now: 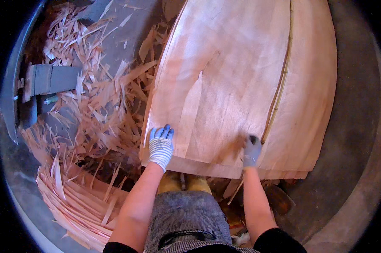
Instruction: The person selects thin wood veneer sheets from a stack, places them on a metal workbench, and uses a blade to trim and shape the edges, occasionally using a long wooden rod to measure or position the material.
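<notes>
A broad stack of thin, pinkish wood veneer sheets [236,92] lies in front of me, its near edge close to my legs. My left hand [161,145], in a striped white and blue glove, rests flat on the near left corner, fingers stretched out. In a grey glove, my right hand [251,149] is closed and slightly blurred above the near part of the sheets; whatever it grips is hidden. Just beside it ends a long, thin bamboo stick [285,71] that runs up the sheets. A pale torn strip [192,105] shows on the top sheet.
Veneer scraps [110,97] are heaped on the left. At lower left lies a bundle of veneer strips [72,202]. A grey block [55,80] stands by the scraps. Another thin stick [236,192] pokes out under my right forearm. Grey floor [359,84] borders the stack's right side.
</notes>
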